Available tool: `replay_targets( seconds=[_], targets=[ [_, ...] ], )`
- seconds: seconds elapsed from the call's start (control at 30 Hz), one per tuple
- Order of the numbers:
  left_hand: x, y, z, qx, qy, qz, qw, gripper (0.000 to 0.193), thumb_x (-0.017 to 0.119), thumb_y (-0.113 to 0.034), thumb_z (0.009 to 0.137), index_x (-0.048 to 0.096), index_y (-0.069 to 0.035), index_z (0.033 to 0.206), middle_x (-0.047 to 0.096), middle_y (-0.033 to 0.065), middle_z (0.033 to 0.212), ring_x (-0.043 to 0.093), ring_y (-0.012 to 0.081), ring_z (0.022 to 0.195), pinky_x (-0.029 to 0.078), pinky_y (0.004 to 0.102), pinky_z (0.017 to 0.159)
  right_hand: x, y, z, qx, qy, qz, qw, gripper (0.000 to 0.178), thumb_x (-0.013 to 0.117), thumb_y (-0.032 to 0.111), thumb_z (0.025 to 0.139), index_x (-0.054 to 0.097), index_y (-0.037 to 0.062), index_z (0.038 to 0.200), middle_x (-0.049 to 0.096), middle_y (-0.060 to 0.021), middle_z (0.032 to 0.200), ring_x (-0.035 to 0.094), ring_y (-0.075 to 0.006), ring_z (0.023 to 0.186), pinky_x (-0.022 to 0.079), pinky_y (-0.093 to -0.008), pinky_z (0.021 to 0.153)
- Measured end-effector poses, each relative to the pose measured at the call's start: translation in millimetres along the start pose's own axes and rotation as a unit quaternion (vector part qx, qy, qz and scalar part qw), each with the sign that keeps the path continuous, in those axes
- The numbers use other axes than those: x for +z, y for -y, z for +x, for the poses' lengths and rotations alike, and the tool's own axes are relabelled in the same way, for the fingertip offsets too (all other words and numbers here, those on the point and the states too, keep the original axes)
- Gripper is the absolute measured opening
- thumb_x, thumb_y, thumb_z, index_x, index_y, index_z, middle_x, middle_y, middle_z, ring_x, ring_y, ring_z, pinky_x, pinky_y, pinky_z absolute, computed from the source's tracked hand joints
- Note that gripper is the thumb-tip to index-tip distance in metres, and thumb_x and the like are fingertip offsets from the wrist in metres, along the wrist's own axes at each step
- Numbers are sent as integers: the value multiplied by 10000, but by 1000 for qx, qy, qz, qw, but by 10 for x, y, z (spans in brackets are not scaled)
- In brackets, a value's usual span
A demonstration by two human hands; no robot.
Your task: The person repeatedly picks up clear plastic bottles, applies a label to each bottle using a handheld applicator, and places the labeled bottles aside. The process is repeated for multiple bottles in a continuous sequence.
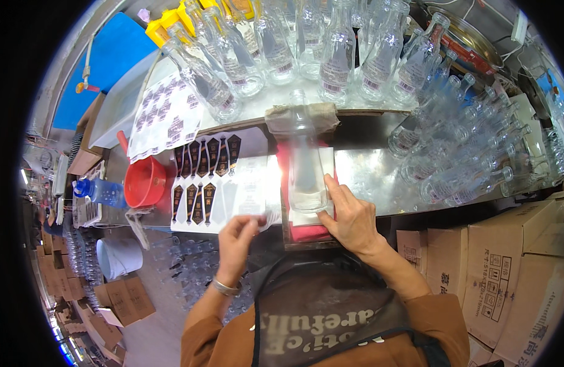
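Observation:
A clear glass bottle [305, 162] lies on its side in front of me, neck away, with its neck end on a cloth-wrapped rest [276, 119] and its body over red and white cloth [309, 233]. My right hand [353, 219] grips its base end from the right, thumb and fingers on the glass. My left hand [238, 237], left of the bottle, pinches a small see-through label [270, 219], partly blurred. Beneath and beyond that hand lies a sheet of black, tie-shaped labels [203, 202], some spots on it bare. A second label sheet [153, 116] lies farther left.
Upright bottles with labels [337, 58] line the far shelf. More bottles [459, 153] crowd the right side. A red plastic dipper [145, 182] and a blue-capped bottle [101, 191] stand left. Cardboard boxes [508, 263] fill the lower right; a white bucket [120, 257] is lower left.

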State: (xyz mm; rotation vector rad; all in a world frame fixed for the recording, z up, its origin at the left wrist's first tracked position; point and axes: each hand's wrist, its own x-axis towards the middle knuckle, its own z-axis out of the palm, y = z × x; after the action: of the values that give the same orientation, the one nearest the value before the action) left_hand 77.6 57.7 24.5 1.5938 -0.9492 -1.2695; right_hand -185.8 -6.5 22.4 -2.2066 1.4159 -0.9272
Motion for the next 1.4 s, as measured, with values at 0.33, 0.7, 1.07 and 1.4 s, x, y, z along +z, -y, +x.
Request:
replay_targets(
  seconds=[0.33, 0.7, 1.07, 1.4],
  targets=[
    [648, -714, 428, 494, 67, 417, 760, 525, 815, -220, 812, 651, -54, 1281, 568, 186, 1432, 510, 357, 1368, 379, 495, 1136, -65, 43, 42, 2, 26, 0, 1000, 699, 789, 160, 759, 526, -13, 1384, 659, -122, 945, 661, -291, 638, 536, -394, 587],
    [639, -606, 763, 402, 81, 248, 878, 542, 740, -102, 861, 619, -101, 1390, 400, 202, 1579, 396, 358, 1458, 350, 436, 1166, -158, -308, 397, 152, 115, 348, 918, 548, 699, 240, 949, 527, -30, 1394, 686, -100, 1099, 621, -125, 622, 510, -281, 610],
    [707, -493, 840, 388, 115, 249, 880, 570, 735, -141, 886, 581, -99, 1433, 347, 203, 1605, 380, 354, 1465, 333, 440, 1178, 101, -301, 638, 156, 113, 377, 906, 559, 598, 408, 1012, 578, -75, 1293, 698, -167, 1060, 654, -201, 918, 508, -332, 844],
    [681, -455, 844, 358, 111, 143, 916, 526, 674, -103, 923, 571, -91, 1438, 361, 222, 1591, 409, 359, 1443, 358, 424, 1154, 6, -320, 582, 206, 136, 370, 895, 574, 643, 395, 992, 574, -61, 1334, 699, -193, 1200, 676, -217, 1082, 519, -331, 921]
  ],
)
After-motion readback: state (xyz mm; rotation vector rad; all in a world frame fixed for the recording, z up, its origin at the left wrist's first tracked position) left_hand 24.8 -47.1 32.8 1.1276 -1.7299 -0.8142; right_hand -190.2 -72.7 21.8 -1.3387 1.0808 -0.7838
